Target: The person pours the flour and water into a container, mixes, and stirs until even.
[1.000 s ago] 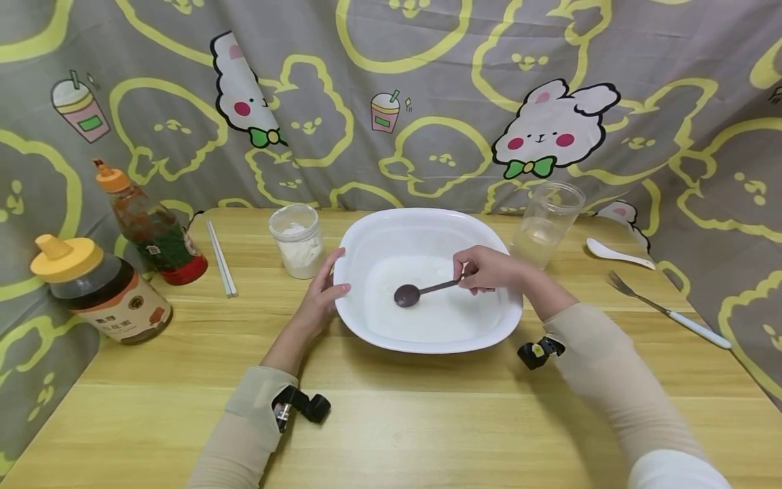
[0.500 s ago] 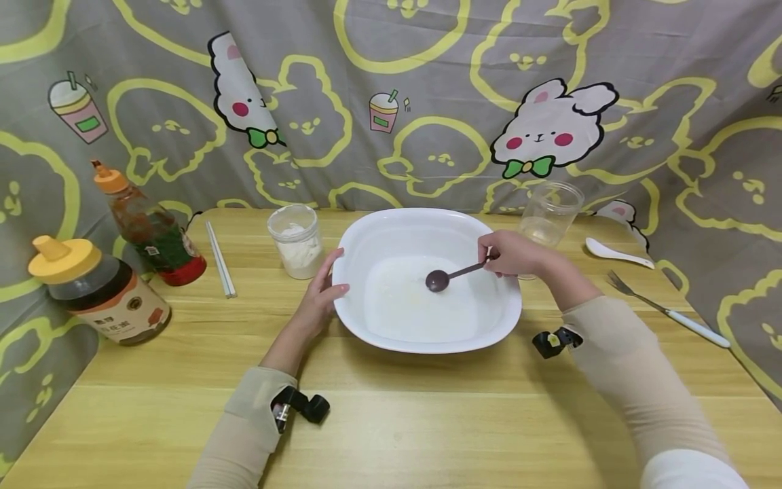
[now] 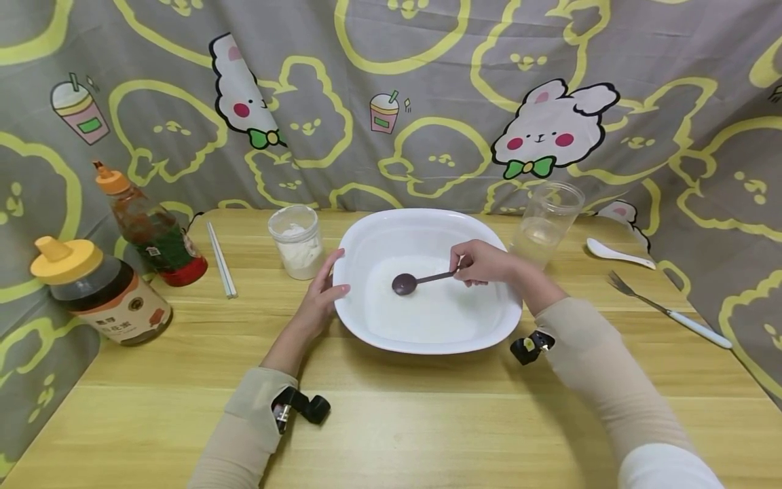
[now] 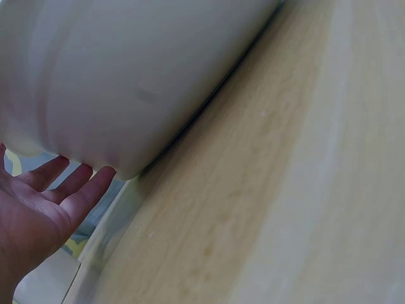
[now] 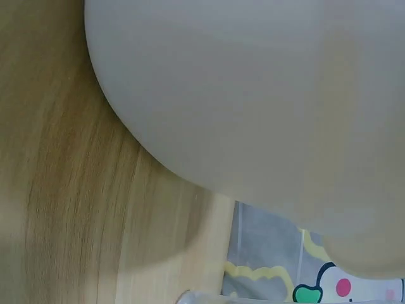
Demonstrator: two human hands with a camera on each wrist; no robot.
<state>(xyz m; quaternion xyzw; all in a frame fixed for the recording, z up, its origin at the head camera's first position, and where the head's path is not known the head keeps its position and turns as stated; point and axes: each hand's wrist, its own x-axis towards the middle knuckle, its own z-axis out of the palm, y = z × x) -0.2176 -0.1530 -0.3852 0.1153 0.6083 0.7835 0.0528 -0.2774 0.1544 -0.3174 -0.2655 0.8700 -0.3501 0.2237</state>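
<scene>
A white basin (image 3: pixel 366 333) stands mid-table with a whitish layer across its bottom. At its left side, my left hand (image 3: pixel 318 295) holds the rim, the thumb lapping over it. In the left wrist view, fingertips of this hand (image 4: pixel 54 196) touch the basin's outer wall (image 4: pixel 126 82). My right hand (image 3: pixel 485 263) pinches the handle of a dark brown spoon (image 3: pixel 404 284), whose bowl is low inside the basin. The right wrist view has the basin's outside (image 5: pixel 253 114) filling much of it, and the hand does not show.
Left of the basin are a jar of white powder (image 3: pixel 299 248), chopsticks (image 3: pixel 221 258), a sauce bottle (image 3: pixel 155 238) and a yellow-capped bottle (image 3: pixel 104 292). To the right are a clear jar of liquid (image 3: pixel 540 231), a white spoon (image 3: pixel 617 254) and a fork (image 3: pixel 668 312).
My right hand first swings the spoon rightward in the basin, then back to the left and slightly farther from me than at the start. My left hand keeps its place on the rim.
</scene>
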